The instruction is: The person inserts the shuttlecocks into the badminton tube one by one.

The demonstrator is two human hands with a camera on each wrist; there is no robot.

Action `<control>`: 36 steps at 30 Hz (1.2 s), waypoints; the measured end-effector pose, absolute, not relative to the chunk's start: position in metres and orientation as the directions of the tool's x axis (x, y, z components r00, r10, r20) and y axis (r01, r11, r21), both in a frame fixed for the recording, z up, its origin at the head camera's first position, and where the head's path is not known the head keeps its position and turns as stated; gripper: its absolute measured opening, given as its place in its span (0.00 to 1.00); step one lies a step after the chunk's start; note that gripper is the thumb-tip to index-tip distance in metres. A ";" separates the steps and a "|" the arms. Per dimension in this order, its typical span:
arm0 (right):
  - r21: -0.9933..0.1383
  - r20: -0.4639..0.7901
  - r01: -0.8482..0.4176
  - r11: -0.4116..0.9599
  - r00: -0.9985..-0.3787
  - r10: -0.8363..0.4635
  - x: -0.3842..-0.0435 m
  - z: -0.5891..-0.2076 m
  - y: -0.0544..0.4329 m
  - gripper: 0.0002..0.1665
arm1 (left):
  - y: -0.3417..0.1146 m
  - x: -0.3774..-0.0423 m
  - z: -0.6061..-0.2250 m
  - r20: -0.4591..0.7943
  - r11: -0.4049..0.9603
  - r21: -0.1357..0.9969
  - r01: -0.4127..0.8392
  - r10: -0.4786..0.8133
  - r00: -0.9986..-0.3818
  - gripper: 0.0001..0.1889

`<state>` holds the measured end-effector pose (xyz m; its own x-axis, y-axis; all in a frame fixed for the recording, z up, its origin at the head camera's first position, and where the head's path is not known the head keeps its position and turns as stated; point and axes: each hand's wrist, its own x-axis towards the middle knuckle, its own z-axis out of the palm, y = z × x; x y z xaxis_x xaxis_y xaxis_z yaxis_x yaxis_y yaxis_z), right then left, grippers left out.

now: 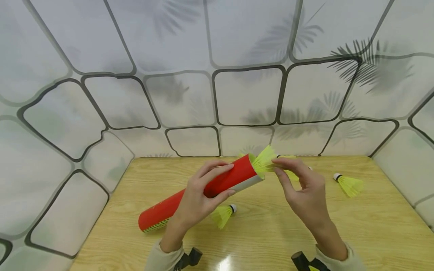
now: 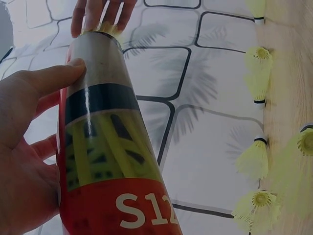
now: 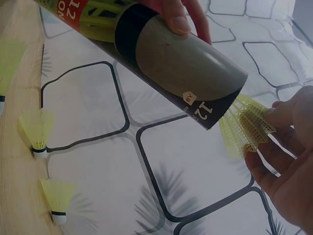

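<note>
A red shuttlecock tube (image 1: 161,206) with a silver-grey panel is gripped by my left hand (image 1: 196,192), thumb on the near side and fingers over the top. It tilts upward to the right above the table, its mouth facing my right hand (image 1: 306,192). At that mouth, a yellow shuttlecock (image 1: 264,160) is pinched between my right thumb and fingers by the rim of its skirt. Its narrow end is hidden inside the tube. In the right wrist view, the flared skirt (image 3: 244,122) sticks out of the opening. More yellow shows through the tube's clear band (image 2: 107,147).
On the wooden table (image 1: 271,229), one loose shuttlecock (image 1: 222,216) lies below the tube and another (image 1: 349,185) off to the right. Several more lie behind my right hand. A patterned cloth wall (image 1: 249,96) borders the table at the back and sides.
</note>
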<state>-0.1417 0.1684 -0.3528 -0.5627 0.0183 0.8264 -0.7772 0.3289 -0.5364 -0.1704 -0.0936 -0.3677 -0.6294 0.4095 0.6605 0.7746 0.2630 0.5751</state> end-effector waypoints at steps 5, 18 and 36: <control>-0.512 0.830 -0.774 0.373 -0.557 -0.017 -0.143 -0.355 0.163 0.24 | -0.093 -0.170 -0.368 0.664 0.256 0.569 0.781 0.416 -0.621 0.28; -0.527 0.790 -0.769 0.361 -0.600 -0.125 -0.140 -0.358 0.155 0.24 | -0.092 -0.169 -0.367 0.649 0.261 0.578 0.773 0.427 -0.630 0.29; -0.620 0.665 -0.705 0.344 -0.705 -0.246 -0.137 -0.359 0.155 0.22 | -0.092 -0.170 -0.366 0.674 0.245 0.553 0.796 0.430 -0.600 0.29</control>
